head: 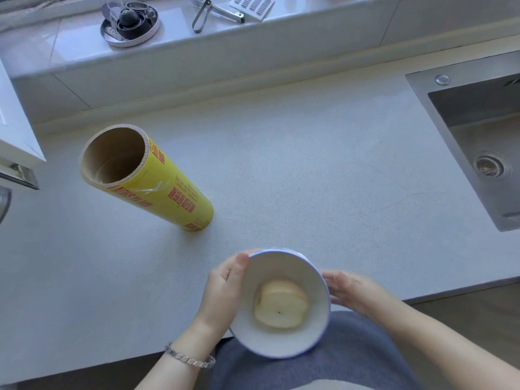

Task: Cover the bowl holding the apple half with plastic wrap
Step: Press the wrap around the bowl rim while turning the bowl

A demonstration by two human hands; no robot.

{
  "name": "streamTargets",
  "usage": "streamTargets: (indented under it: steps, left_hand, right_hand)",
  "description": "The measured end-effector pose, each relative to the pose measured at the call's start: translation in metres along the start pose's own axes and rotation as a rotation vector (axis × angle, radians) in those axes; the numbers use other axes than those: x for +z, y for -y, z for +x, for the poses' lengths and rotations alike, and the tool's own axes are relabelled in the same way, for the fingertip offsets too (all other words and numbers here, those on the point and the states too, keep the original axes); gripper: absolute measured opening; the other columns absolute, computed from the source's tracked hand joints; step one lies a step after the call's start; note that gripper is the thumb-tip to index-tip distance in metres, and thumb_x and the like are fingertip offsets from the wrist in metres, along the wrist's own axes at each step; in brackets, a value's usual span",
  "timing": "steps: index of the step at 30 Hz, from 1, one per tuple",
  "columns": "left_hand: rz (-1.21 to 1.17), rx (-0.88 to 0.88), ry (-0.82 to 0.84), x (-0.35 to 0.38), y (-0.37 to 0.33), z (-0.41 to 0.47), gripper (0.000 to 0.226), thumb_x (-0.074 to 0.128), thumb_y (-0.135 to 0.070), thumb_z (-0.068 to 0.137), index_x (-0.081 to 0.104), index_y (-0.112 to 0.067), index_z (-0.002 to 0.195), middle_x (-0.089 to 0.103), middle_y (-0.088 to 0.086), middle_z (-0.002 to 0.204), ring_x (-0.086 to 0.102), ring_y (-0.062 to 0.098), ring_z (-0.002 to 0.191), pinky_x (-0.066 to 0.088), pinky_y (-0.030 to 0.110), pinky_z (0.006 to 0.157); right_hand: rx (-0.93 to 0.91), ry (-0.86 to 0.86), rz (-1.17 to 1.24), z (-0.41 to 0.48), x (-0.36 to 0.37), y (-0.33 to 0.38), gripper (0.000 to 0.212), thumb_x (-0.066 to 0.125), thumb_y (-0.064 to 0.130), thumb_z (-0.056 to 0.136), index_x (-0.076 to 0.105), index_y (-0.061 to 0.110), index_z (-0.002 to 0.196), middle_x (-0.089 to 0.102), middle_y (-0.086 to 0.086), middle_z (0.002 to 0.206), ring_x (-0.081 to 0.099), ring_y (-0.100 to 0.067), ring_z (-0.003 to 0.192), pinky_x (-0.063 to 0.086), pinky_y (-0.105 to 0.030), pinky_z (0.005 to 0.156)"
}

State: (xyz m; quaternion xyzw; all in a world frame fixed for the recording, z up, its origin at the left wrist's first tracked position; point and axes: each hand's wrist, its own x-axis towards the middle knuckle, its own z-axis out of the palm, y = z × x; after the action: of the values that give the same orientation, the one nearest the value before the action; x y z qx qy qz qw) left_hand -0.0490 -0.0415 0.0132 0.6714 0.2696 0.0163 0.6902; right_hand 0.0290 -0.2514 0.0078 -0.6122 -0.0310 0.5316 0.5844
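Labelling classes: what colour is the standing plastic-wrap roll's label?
Yellow with red print, on the cardboard-cored plastic-wrap roll; head view.

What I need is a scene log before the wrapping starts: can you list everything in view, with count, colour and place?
bowl: one, white with a bluish rim, at the counter's near edge, between the hands.
apple half: one, pale yellow, inside the bowl.
plastic wrap roll: one, yellow with red print, on end on the counter, left of and beyond the bowl.
counter: one, light grey.
sink: one, steel, far right.
round metal tin: one, holding small tools, on the back ledge.
metal utensil: one, silvery, right of the tin.
slotted white piece: one, back ledge, top edge.
bracelet: one, silver, left wrist.
left hand: grips the bowl's left rim.
right hand: open beside the bowl's right side; blurred, contact unclear.
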Motion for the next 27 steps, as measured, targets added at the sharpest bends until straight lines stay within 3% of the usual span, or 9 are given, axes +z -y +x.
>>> streamTargets:
  steps: [3,5,9,11,14,17,21,24,27]
  left_hand:
    - [-0.057,0.038,-0.076,0.007,-0.006,0.002,0.027,0.048,-0.041,0.089,0.069,-0.025,0.086,0.074,-0.018,0.081,0.065,-0.004,0.078,0.05,0.011,0.07]
    - [-0.048,0.028,-0.077,0.011,-0.003,0.001,0.033,0.043,-0.046,0.088,0.069,-0.027,0.091,0.073,-0.013,0.09,0.064,0.001,0.088,0.05,0.016,0.078]
    - [-0.024,-0.11,0.023,0.002,-0.004,0.011,0.036,0.036,-0.041,0.081,0.063,-0.033,0.104,0.066,-0.003,0.112,0.059,0.015,0.107,0.042,0.031,0.091]
    - [0.035,-0.114,0.122,-0.002,-0.015,0.02,0.036,0.039,-0.039,0.081,0.066,-0.03,0.103,0.069,-0.006,0.107,0.06,0.011,0.105,0.044,0.027,0.09]
    - [0.083,-0.133,0.196,0.002,-0.031,0.028,0.035,0.05,-0.047,0.084,0.07,-0.019,0.09,0.072,-0.006,0.088,0.065,0.009,0.086,0.049,0.02,0.078]
    - [0.112,-0.154,0.087,0.005,-0.026,0.031,0.064,0.049,-0.065,0.075,0.066,-0.003,0.08,0.058,0.011,0.077,0.051,0.02,0.075,0.039,0.034,0.07]
    - [0.134,-0.125,0.005,0.005,-0.023,0.025,0.071,0.05,-0.079,0.059,0.057,-0.01,0.076,0.041,0.007,0.074,0.036,0.02,0.069,0.025,0.035,0.065]
    - [0.116,-0.094,-0.017,0.008,-0.027,0.021,0.071,0.05,-0.07,0.062,0.058,0.0,0.068,0.038,0.008,0.069,0.032,0.019,0.065,0.022,0.035,0.062]
    - [0.141,-0.045,-0.022,0.007,-0.028,0.019,0.055,0.053,-0.06,0.074,0.051,-0.008,0.058,0.034,0.005,0.06,0.031,0.013,0.056,0.021,0.03,0.053]
  right_hand:
    - [-0.018,0.006,0.176,0.01,0.012,0.002,0.09,0.072,0.072,0.042,0.055,0.025,0.118,0.069,0.005,0.11,0.065,-0.01,0.101,0.052,-0.019,0.076]
    - [-0.087,-0.072,0.201,0.018,0.016,0.008,0.084,0.074,0.07,0.042,0.06,0.025,0.111,0.073,0.006,0.1,0.067,-0.008,0.092,0.052,-0.017,0.069]
    - [-0.158,-0.14,0.132,0.023,0.012,0.022,0.045,0.068,0.053,0.065,0.068,0.024,0.1,0.074,0.006,0.09,0.068,-0.01,0.085,0.052,-0.019,0.069]
    - [-0.144,-0.134,0.06,0.023,0.011,0.029,0.031,0.058,0.04,0.074,0.067,0.024,0.1,0.075,0.007,0.088,0.069,-0.009,0.084,0.05,-0.016,0.068]
    - [-0.134,-0.109,-0.012,0.025,0.014,0.036,0.03,0.059,0.04,0.077,0.066,0.026,0.102,0.075,0.007,0.088,0.069,-0.008,0.084,0.05,-0.014,0.067]
    - [-0.098,-0.066,-0.052,0.026,0.016,0.045,0.036,0.058,0.048,0.073,0.066,0.028,0.102,0.072,0.009,0.084,0.068,-0.005,0.078,0.049,-0.014,0.064]
    - [-0.068,-0.084,-0.074,0.036,0.013,0.059,0.045,0.049,0.059,0.065,0.069,0.028,0.091,0.069,0.004,0.082,0.064,-0.009,0.073,0.049,-0.019,0.064]
    - [-0.042,-0.102,-0.067,0.044,0.01,0.076,0.026,0.065,0.039,0.072,0.073,0.016,0.083,0.066,0.006,0.064,0.058,-0.005,0.056,0.046,-0.014,0.054]
    - [-0.015,-0.094,-0.107,0.049,0.009,0.088,0.011,0.07,0.019,0.076,0.068,0.015,0.066,0.062,0.01,0.049,0.056,-0.002,0.047,0.048,-0.014,0.053]
